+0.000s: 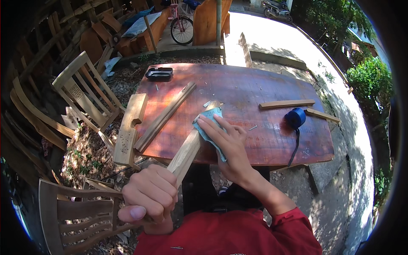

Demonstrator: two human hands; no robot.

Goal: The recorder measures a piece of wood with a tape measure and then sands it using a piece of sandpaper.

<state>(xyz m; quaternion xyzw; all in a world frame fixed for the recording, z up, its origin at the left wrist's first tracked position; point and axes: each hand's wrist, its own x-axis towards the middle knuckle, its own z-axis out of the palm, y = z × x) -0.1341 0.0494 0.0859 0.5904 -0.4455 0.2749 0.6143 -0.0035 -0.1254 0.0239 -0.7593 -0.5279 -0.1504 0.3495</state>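
Note:
My left hand (151,194) is closed around the near end of a pale wooden bar (186,153). The bar slants away from me, its far end over the reddish wooden tabletop (248,83). My right hand (228,140) presses a folded sheet of blue-green sandpaper (208,119) against the upper face of the bar, near its far end. The fingers lie flat over the sheet, and its lower edge hangs down beside the palm. Printing shows on the sandpaper. Part of the bar is hidden under the sheet and my left fist.
Left of the bar lie a long brown wooden strip (165,116) and a notched block (130,130). A black plastic tray (159,73) sits at the far left corner. To the right are a blue tape roll (295,118) and two wooden sticks (287,104). Wooden chairs (89,92) stand left.

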